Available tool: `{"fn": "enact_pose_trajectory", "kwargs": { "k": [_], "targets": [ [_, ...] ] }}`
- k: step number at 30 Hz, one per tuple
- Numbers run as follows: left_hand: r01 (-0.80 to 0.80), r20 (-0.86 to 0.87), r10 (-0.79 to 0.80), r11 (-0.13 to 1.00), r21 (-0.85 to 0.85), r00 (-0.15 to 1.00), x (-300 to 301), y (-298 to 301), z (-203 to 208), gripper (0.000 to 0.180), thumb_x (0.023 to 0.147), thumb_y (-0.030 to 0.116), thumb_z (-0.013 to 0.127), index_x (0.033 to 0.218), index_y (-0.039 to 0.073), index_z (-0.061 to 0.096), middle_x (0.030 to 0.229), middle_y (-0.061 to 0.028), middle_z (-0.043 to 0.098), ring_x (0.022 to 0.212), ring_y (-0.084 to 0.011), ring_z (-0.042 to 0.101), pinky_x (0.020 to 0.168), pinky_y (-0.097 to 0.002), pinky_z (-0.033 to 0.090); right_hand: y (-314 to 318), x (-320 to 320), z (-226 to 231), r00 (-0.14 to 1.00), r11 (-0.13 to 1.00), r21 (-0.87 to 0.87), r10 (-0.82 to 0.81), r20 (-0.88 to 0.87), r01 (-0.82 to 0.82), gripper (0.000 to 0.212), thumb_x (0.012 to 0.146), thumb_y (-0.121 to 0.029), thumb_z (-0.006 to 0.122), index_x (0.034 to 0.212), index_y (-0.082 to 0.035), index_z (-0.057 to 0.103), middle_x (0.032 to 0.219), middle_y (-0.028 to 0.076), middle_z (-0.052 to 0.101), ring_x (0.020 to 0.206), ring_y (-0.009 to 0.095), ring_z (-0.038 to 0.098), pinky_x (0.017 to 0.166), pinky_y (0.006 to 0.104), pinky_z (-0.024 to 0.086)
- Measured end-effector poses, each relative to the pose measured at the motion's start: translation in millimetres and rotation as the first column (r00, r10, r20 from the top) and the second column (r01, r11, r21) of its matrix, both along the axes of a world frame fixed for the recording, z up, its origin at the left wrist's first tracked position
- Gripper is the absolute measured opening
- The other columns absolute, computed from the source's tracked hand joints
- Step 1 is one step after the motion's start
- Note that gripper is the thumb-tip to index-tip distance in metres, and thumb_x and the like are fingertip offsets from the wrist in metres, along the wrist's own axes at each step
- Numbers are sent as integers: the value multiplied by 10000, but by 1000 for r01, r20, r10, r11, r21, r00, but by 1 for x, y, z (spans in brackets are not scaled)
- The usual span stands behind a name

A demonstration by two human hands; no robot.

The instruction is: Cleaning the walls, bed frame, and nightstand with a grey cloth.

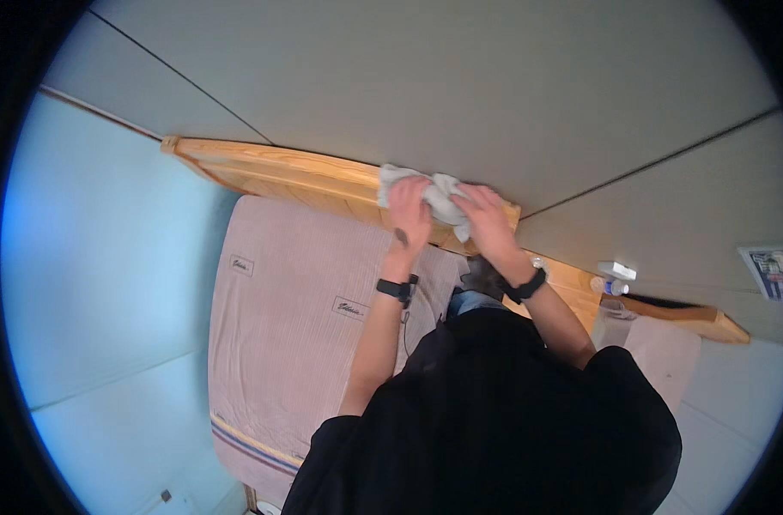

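Grip clamped on a white cloth [441,202], left hand [410,209] and right hand [488,223] alike.
It lies bunched over the wooden headboard [314,174], toward its right end, beside the pink-sheeted bed [306,249].

Two short dark script marks, each inside a thin rectangular frame, are showing on the pink bed sheet [293,249]: one frame [241,264] is sitting near the sheet's left edge, the other [351,307] is lying nearer its middle. A pale-bordered panel [765,273] on the right-hand wall is carrying dark and coloured print, and a bottle [616,287] is bearing a blue label, both too small for reading.
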State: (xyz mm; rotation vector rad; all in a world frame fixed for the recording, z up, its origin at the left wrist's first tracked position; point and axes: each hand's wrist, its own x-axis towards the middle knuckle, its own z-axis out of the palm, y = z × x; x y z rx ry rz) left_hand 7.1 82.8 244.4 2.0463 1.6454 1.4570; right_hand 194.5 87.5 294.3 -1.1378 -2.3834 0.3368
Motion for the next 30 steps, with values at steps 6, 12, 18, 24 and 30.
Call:
{"fn": "enact_pose_trajectory", "kwargs": {
  "k": [6, 12, 18, 24, 30],
  "targets": [
    [92, 84, -89, 995, -31, 992, 76, -24, 20, 490, 716, -105, 514, 1184, 27, 566, 1201, -168, 582, 1158, -391, 517, 1036, -489, 383, -52, 68, -7, 970, 968, 71, -240, -24, 241, 586, 656, 150, 536, 1197, -39, 656, 1337, 160, 563, 1185, 376, 528, 981, 447, 456],
    [292, 231, -281, 956, -15, 932, 44, -47, -22, 449, 726, -142, 483, 1137, 3, 593, 1232, -171, 575, 1172, -391, 512, 1041, -458, 400, -71, 33, -31, 980, 976, 94, -197, -8, 197, 537, 671, 115, 573, 1177, -40, 667, 1296, 147, 587, 1196, 360, 537, 999, 440, 455],
    [253, 208, -228, 962, -104, 951, -5, -50, -94, 459, 732, -127, 493, 1150, 16, 620, 1227, -174, 602, 1150, -370, 544, 1017, -449, 424, -66, -22, -85, 987, 991, 45, -128, 98, 124, 466, 769, 27, 574, 1233, 1, 611, 1328, 205, 551, 1229, 368, 525, 1031, 434, 432],
    [178, 34, -175, 981, -76, 984, -53, -35, -112, 399, 776, -42, 514, 1147, 29, 643, 1153, -154, 656, 1100, -347, 594, 968, -429, 457, -50, -60, -147, 989, 992, -5, -127, 82, 127, 445, 810, -16, 551, 1251, -26, 604, 1357, 181, 541, 1248, 350, 525, 1027, 418, 446],
    [-60, 32, 64, 991, -118, 997, -109, -22, -109, 440, 752, -105, 500, 1159, 11, 622, 1118, -191, 659, 1065, -396, 598, 951, -447, 465, -24, -136, -136, 997, 997, -62, -53, 62, 56, 406, 845, -72, 532, 1244, -51, 605, 1374, 137, 536, 1285, 314, 494, 1025, 410, 451]
  ]
}}
